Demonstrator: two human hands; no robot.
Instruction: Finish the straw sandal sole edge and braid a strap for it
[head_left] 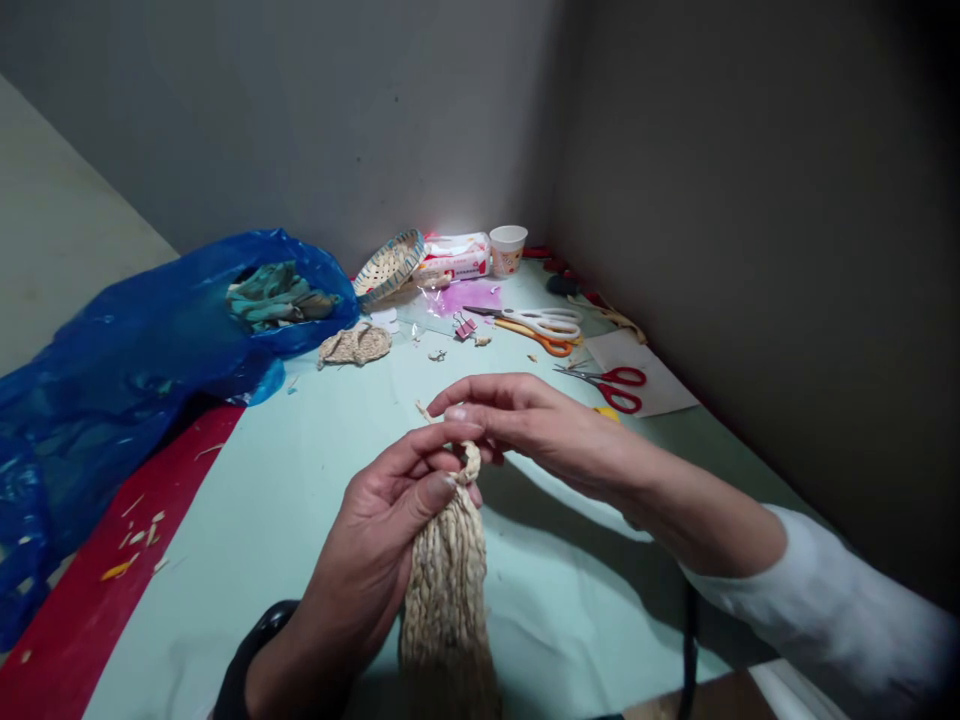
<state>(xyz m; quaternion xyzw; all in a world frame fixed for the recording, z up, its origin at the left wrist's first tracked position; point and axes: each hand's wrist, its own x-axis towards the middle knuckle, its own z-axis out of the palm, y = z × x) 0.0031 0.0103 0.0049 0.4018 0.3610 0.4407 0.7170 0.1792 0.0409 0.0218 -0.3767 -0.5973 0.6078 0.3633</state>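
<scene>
A long bundle of pale braided straw cord [448, 590] hangs down toward the bottom edge, its upper end gathered in a small loop. My left hand [386, 510] pinches that upper end between thumb and fingers. Just above, my right hand [536, 420] has its thumb and index finger closed on the thin cord end, whose tip pokes out to the left. The right fingertips touch the left index finger. The lower fingers of the right hand are partly hidden behind the loop.
Blue plastic bag [180, 310] with green strips lies left. Farther back are a woven straw piece [355, 344], a small basket [390, 265] and a paper cup [508, 250]. Red-handled scissors [619, 388], white-handled scissors [551, 322] and orange-handled scissors [551, 345] lie right, beside a grey wall.
</scene>
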